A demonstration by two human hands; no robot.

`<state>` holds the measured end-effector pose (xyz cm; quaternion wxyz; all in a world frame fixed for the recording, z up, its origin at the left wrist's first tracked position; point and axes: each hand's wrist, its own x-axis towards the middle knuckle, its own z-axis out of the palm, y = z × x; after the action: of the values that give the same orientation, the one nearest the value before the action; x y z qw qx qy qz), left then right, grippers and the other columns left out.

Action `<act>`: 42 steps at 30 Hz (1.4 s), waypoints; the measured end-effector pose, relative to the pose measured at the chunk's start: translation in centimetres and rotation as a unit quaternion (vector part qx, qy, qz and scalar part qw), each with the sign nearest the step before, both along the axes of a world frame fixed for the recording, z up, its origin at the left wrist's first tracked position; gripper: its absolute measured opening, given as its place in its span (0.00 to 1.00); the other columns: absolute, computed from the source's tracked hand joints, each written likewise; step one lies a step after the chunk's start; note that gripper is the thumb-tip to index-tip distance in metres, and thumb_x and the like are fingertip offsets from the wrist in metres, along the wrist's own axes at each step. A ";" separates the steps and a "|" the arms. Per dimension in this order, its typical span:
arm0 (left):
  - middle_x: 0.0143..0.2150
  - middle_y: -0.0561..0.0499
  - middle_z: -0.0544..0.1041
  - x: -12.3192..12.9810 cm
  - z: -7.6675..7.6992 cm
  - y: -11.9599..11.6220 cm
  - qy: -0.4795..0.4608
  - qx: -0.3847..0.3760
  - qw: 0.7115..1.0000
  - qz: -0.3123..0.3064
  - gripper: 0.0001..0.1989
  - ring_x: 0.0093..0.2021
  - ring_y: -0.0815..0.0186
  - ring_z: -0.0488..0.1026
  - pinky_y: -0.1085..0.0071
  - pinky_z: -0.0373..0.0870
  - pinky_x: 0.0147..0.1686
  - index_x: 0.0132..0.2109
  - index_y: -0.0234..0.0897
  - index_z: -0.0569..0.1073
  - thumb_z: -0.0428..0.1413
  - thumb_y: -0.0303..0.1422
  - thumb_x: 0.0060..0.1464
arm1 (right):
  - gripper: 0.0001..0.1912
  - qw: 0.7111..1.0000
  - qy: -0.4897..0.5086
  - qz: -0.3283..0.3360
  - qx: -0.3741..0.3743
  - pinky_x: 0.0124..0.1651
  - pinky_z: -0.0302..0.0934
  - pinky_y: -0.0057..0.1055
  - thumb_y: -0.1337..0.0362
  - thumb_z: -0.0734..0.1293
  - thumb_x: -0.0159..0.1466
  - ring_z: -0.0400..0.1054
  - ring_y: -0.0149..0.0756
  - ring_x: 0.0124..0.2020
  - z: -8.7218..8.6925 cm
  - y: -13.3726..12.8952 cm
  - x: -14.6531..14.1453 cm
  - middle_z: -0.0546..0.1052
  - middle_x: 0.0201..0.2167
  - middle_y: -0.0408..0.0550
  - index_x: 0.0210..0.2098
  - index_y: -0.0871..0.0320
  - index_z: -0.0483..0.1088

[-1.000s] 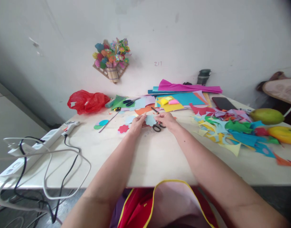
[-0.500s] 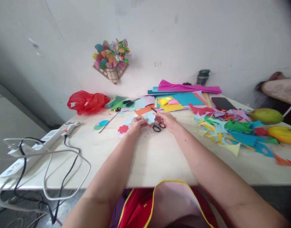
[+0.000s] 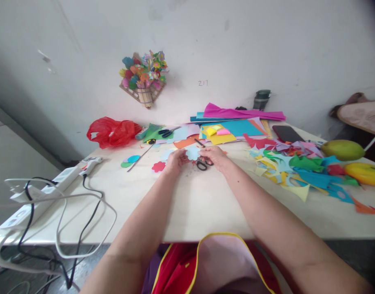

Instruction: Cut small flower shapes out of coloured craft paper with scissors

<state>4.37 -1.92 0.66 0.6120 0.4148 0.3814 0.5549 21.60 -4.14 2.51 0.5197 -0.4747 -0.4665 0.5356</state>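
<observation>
A light blue paper flower (image 3: 192,153) with scalloped edges is stretched between my two hands, just above the table. My left hand (image 3: 176,161) pinches its left edge. On the opposite edge, the fingers of my right hand (image 3: 214,157) are closed. A thin dark pen-like stick (image 3: 200,143) shows just beyond the right fingertips; whether that hand also touches it, I cannot tell. Black-handled scissors (image 3: 201,165) lie beneath the right hand, partly covered by it. Beside the left hand a red paper flower (image 3: 158,166) lies flat.
Paper scraps (image 3: 285,167) spread over the right side, near a phone (image 3: 287,133) and two mangoes. Coloured sheets (image 3: 245,127) are stacked behind. To the left are a red plastic bag (image 3: 114,131), blue and green paper circles (image 3: 133,159), and a power strip (image 3: 61,175) with cables.
The light blue flower has turned to face me more squarely. My right fingers have shifted onto its right edge, and more of the dark stick shows beyond them.
</observation>
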 end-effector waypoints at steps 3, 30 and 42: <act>0.25 0.46 0.74 -0.1 0.3 0.1 -0.012 -0.024 1.000 -0.006 0.15 0.28 0.63 0.74 0.65 0.74 0.34 0.29 0.33 0.74 0.58 0.43 0.51 | 0.07 1.000 0.011 -0.017 -0.007 0.13 0.43 0.18 0.73 0.74 0.52 0.61 0.22 0.14 -0.2 0.2 0.0 0.75 0.17 0.45 0.22 0.62 0.72; 0.21 0.52 0.73 0.1 -0.5 -0.4 0.053 0.041 0.997 -0.040 0.17 0.23 0.67 0.72 0.68 0.73 0.31 0.25 0.34 0.70 0.70 0.36 0.34 | 0.14 1.000 -0.014 -0.015 0.014 0.13 0.44 0.18 0.69 0.77 0.54 0.58 0.21 0.13 -0.1 0.1 -0.1 0.71 0.14 0.41 0.19 0.61 0.68; 0.20 0.53 0.71 -0.1 -0.1 -0.4 0.088 0.078 0.993 0.006 0.23 0.23 0.70 0.71 0.75 0.64 0.26 0.23 0.35 0.69 0.73 0.44 0.32 | 0.16 0.998 -0.020 0.042 0.046 0.14 0.48 0.18 0.64 0.78 0.53 0.62 0.21 0.15 -0.5 0.2 -0.1 0.76 0.18 0.44 0.19 0.61 0.68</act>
<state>4.27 -2.30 0.53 0.5382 0.5061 0.3917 0.5485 21.55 -3.93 1.97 0.5088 -0.4406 -0.5206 0.5253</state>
